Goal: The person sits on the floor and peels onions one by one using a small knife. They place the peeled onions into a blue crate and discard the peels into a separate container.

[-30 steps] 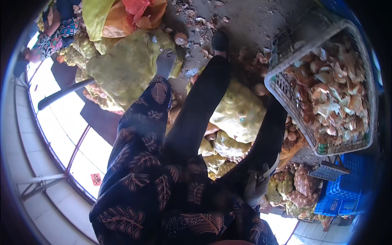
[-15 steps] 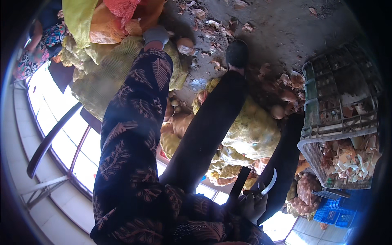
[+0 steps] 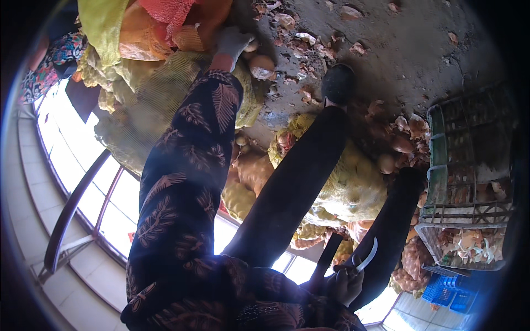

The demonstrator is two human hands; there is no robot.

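Note:
My left hand (image 3: 231, 42), in a pale grey glove, reaches out at the top beside a large yellow mesh sack (image 3: 160, 105). Its fingers look stretched toward a small onion (image 3: 252, 46), seemingly touching it; whether they grip it is unclear. A bigger onion (image 3: 261, 67) with peeling skin lies just beyond. Close to my body at the lower right, my right hand (image 3: 345, 282) is closed around a knife with a curved, hooked blade (image 3: 369, 255). That hand is in shadow, and the knife's handle is mostly hidden.
Onion skins (image 3: 353, 13) litter the dirt floor. A grey plastic crate (image 3: 441, 219) with onion trimmings lies at the right, near blue crates (image 3: 450, 291). Yellow sacks of onions (image 3: 353, 179) stand behind my legs. Orange mesh (image 3: 143, 33) and a person in flowered clothing (image 3: 47, 66) are upper left.
My left hand has stretched a little further right, from beside the sack toward the small onion. My right hand stays low with the knife. The whole view has shifted slightly.

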